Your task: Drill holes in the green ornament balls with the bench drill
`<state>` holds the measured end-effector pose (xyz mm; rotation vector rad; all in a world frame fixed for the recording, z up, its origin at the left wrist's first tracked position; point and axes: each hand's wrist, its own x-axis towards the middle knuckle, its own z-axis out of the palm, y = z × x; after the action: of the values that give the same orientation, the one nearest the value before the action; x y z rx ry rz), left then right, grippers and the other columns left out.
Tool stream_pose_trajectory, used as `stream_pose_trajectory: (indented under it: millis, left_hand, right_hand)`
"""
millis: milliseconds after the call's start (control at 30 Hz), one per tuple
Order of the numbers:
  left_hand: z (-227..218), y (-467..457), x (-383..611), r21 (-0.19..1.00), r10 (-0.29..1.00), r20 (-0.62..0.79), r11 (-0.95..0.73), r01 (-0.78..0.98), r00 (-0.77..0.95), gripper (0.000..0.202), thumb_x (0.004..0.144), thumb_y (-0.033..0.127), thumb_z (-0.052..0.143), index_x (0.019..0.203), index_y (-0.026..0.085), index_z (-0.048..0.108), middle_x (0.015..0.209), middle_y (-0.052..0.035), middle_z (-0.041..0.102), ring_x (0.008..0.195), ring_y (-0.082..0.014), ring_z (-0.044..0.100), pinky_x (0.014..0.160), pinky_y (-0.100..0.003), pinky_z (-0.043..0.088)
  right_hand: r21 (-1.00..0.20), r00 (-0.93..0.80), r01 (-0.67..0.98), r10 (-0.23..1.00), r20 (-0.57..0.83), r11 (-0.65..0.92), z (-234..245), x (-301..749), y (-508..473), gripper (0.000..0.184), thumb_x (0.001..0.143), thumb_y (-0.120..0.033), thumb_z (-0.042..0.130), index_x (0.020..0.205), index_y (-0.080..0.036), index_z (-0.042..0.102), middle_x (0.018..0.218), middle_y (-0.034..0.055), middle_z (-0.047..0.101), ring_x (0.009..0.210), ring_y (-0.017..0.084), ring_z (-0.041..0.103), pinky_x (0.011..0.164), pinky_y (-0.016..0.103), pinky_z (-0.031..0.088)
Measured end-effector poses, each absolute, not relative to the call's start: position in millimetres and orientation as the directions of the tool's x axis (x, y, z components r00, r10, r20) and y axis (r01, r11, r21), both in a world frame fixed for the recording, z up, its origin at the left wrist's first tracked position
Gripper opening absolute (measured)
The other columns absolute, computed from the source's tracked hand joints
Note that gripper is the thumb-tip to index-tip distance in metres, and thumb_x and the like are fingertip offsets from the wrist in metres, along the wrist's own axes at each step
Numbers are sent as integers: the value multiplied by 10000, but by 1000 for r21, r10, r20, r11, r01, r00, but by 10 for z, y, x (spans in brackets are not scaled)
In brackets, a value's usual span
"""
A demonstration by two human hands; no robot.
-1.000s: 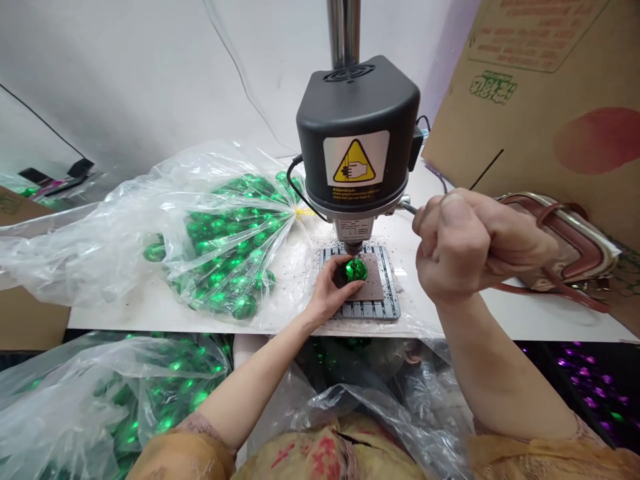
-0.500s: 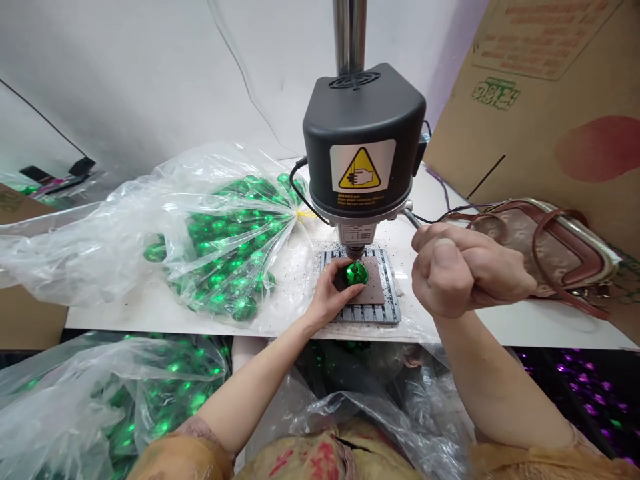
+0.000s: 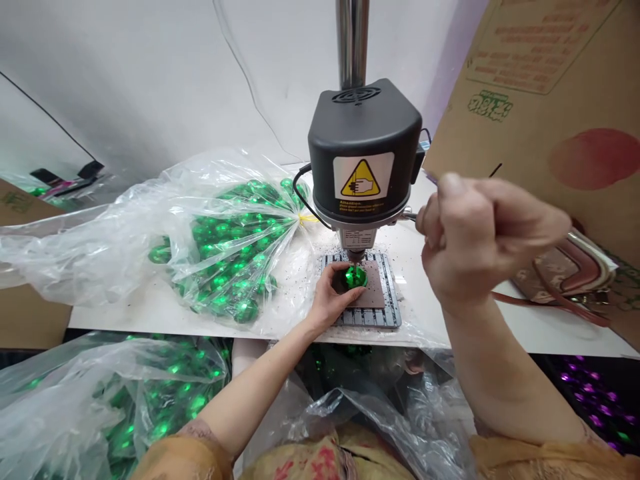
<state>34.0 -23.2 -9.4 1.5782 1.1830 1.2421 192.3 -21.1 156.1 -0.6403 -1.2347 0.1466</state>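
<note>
Pinching the green ball (image 3: pixel 361 277), the left grip (image 3: pixel 331 293) has the drill (image 3: pixel 367 133) just above! The right grip (image 3: pixel 483 240) wraps the lever (image 3: pixel 411 216): wants smooth pressure, fingertips (image 3: pixel 361 291) clear.

- A pale, plain wall (image 3: pixel 150 67) fills the view from ten to one o'clock, tinged lilac beyond one.
- Down it at eleven o'clock hangs a thin cord (image 3: pixel 245 70); a darker cable (image 3: pixel 50 117) slants at ten.
- At two o'clock stands a large carton (image 3: pixel 525 67), printed red and green (the lettering is too blurred to read).
- Near nine, another carton (image 3: pixel 35 320) is cut off by the frame.
- The white surface (image 3: pixel 125 317) has its front edge crossing six o'clock, with soft light above and shadow below.
</note>
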Motion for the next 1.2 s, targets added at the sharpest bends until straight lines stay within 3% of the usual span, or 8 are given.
stream_pose_trajectory:
  millis: [133,267,367,500,700,833,1000,1200]
  left_hand:
    - [-5,-541,256,840,935,345,-348,416,85,417,733,403,789,1032,219,564,1004,-51,628,951,-221,606,857,-363,475]
    - [-34,-949,109,550,727,403,-678,488,556,481,745,535,757,1051,209,581,932,-66,647,858,-223,601,741,-341,477]
    - [-56,-1058,-40,372,607,396,-792,484,689,490,812,554,686,1131,200,571,961,-81,657,884,-236,599,759,-359,488]
    - [18,-821,-373,318,804,407,-570,757,434,176,964,196,469,1125,193,543,987,-82,630,929,-217,584,811,-359,496]
    - [176,-381,-916,-48,962,259,-73,996,83,332,803,-86,417,917,171,593,993,-113,570,1021,-279,527,826,-397,446]
    - [296,-300,-984,147,969,210,-164,975,131,259,806,27,583,1006,185,631,999,-90,567,955,-247,558,835,-391,459]
    - [347,-283,-576,878,985,60,-128,461,159,435,819,404,709,1193,209,601,1022,-54,640,776,-151,612,719,-300,509]
    - [151,-149,-41,986,989,120,-129,110,82,400,852,534,645,1040,186,706,988,-56,701,869,-159,621,786,-276,502]
  right_hand:
    - [-566,498,152,432,752,810,1765,1839,-129,468,795,-158,607,462,-185,280,424,-47,282,392,59,331,412,292,198]
    - [-561,520,153,417,746,813,1771,1806,-123,427,783,-138,600,465,-200,323,407,-50,301,376,75,346,414,311,199]
    - [-572,534,149,422,733,806,1753,1807,-130,421,786,-148,591,470,-216,322,410,-50,302,373,92,360,418,324,196]
    - [-538,535,151,389,750,829,1744,1815,-106,414,779,-138,581,459,-222,333,408,-60,269,363,90,334,415,311,188]
    - [-527,525,163,379,762,834,1744,1827,-102,427,780,-141,590,453,-214,326,389,-59,300,361,93,353,406,304,201]
    - [-521,507,136,392,768,843,1736,1831,-108,411,794,-146,594,459,-200,362,401,-57,324,372,79,349,409,299,213]
    - [-490,493,93,387,779,867,1731,1830,-97,424,799,-141,605,460,-192,355,404,-56,341,375,68,360,403,282,208]
    - [-488,465,107,390,795,866,1714,1854,-107,457,817,-174,610,466,-191,320,420,-50,311,394,73,366,425,293,207]
